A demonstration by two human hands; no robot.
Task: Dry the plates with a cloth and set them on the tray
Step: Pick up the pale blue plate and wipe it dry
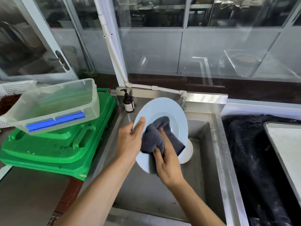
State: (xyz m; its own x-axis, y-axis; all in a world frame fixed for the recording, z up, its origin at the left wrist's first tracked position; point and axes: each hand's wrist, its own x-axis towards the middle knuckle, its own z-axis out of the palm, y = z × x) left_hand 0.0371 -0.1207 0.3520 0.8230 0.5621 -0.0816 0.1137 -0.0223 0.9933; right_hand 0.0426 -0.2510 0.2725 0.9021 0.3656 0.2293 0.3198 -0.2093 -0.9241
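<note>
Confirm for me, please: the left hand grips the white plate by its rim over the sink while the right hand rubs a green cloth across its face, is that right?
Not quite: the head view shows the cloth is dark grey, not green. The rest holds: the left hand grips the white plate by its rim over the sink while the right hand rubs the cloth across its face.

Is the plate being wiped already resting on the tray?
No, the left hand holds the plate tilted above the sink while the right hand presses the cloth on it.
</note>
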